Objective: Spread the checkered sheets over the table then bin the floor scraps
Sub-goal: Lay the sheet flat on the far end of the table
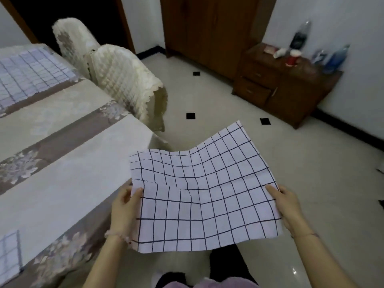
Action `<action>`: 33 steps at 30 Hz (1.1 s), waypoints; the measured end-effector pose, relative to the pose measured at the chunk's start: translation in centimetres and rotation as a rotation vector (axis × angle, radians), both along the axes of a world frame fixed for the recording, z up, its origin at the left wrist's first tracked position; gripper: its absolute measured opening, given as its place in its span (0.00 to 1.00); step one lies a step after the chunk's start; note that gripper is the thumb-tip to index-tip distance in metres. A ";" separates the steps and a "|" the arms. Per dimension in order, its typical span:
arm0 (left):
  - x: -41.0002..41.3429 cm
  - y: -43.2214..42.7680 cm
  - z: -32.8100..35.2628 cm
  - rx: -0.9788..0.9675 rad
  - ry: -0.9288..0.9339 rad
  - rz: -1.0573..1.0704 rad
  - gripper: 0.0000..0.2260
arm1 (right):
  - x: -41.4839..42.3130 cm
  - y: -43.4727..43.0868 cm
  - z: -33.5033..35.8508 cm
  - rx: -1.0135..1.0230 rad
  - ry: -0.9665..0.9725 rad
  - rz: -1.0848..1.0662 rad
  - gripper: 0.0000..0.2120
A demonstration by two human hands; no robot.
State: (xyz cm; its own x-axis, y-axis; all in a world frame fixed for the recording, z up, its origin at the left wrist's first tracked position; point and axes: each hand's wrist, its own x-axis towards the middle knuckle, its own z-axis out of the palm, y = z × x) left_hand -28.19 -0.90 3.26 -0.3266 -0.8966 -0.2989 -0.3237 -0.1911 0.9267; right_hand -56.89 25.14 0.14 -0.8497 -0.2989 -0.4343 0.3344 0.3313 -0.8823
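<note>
Both hands clamp the checkered sheet (199, 196) by its side edges: the left hand (124, 206) pinches the left edge with its thumb on top, and the right hand (288, 206) does the same on the right edge. It hangs in the air above the tiled floor (228, 96), sagging through the middle, just off the corner of the table (72, 163). A second checkered sheet (31, 71) lies flat on the table's far end, and a third sheet (10, 256) at its near-left edge. Two chairs with quilted covers (126, 80) stand beside the table, and a wooden cabinet (286, 86) carrying bottles stands against the wall.
</note>
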 end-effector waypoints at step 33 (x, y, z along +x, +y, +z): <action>-43.2 -19.9 -1.6 0.097 0.047 0.269 0.05 | -44.9 -29.8 2.2 0.077 0.119 0.362 0.09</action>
